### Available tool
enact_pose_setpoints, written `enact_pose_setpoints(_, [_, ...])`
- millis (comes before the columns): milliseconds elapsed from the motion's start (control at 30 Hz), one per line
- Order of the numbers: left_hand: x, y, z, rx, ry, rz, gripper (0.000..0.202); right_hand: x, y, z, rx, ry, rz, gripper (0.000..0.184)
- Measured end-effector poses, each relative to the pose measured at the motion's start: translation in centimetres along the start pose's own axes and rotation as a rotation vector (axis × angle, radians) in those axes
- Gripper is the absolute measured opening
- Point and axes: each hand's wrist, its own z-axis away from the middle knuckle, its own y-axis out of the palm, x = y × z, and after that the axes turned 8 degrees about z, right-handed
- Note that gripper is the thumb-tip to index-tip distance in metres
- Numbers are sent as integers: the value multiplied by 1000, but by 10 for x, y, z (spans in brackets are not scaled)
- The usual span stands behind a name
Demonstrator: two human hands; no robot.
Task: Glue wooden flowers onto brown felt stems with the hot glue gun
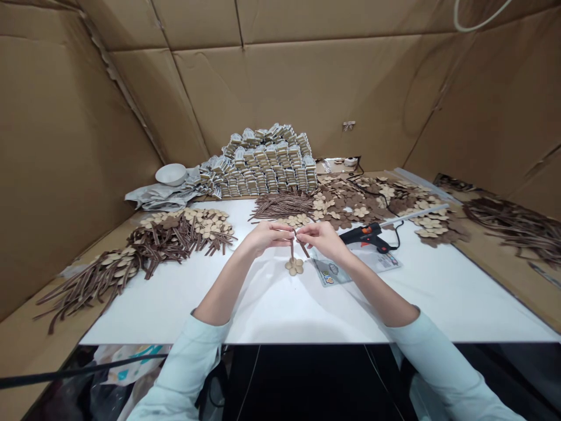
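My left hand [266,235] and my right hand [323,238] meet over the middle of the white table [184,304], fingers pinched. Between them they hold thin brown wooden sticks [301,245]; one stick hangs down with a pale wooden flower piece [294,266] at its lower end, just above the table. The left fingers grip the top of that stick, while the right fingers hold a second stick slanting beside it. A small printed card [332,272] lies right of the flower.
A black and orange glue gun [367,235] lies right of my hands. Heaps of brown sticks and flower cutouts [166,237] lie left, more cutouts [377,202] back right. Stacked packets [267,164] and a white bowl [170,173] sit at the back. Cardboard walls surround.
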Motion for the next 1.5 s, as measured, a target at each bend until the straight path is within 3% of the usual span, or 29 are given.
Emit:
enact_pose_setpoints(300, [4, -3, -3, 127, 18, 6, 24, 3, 2, 1, 13, 38, -68, 6])
enact_pose_setpoints(667, [3, 3, 0, -29, -6, 35, 25, -1, 3, 2, 31, 4, -69, 12])
enact_pose_setpoints(1500, [6, -1, -5, -10, -14, -39, 14, 1, 0, 2, 58, 64, -68, 22])
